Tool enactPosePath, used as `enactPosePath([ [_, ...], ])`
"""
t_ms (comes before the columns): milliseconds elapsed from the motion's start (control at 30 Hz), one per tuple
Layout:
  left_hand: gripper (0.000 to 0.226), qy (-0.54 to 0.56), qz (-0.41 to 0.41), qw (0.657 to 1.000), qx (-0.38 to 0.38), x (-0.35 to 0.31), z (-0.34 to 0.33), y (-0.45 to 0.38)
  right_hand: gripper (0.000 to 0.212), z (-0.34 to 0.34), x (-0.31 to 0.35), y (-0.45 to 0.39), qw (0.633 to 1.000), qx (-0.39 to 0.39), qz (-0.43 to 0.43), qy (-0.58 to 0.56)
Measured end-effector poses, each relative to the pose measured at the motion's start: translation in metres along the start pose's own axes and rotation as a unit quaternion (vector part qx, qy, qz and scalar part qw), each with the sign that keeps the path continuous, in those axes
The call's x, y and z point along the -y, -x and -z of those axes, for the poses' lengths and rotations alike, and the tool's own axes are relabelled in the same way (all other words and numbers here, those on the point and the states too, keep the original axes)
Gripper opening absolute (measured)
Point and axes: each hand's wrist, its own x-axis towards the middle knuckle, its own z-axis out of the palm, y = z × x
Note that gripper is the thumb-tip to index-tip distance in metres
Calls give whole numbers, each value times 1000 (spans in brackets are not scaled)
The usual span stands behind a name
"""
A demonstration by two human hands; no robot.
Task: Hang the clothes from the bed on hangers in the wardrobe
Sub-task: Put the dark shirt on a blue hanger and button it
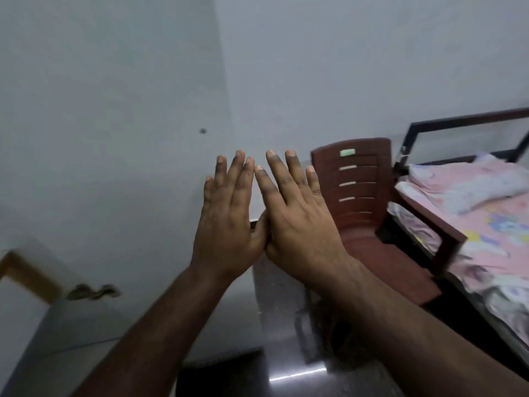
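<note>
My left hand [226, 222] and my right hand [297, 222] are raised side by side in front of me, backs toward the camera, fingers straight and spread, thumbs touching. Neither holds anything. To the right stands the bed [492, 224] with a pink patterned sheet and a dark frame. A pale folded cloth or pillow [461, 187] lies at its head end. No hanger and no wardrobe interior is in view.
A dark red plastic chair [363, 202] stands between my hands and the bed. A white wall fills the back. At lower left is a white door panel with a brass handle [93, 292]. The dark glossy floor [289, 353] shows below.
</note>
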Motion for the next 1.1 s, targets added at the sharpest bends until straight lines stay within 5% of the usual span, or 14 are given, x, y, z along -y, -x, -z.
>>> enactPosePath([
  [467, 74, 144, -148, 971, 122, -209, -202, -88, 76, 80, -238, 114, 968, 35, -209, 134],
  [1100, 75, 303, -364, 841, 263, -465, -440, -174, 81, 153, -482, 241, 823, 41, -491, 283],
])
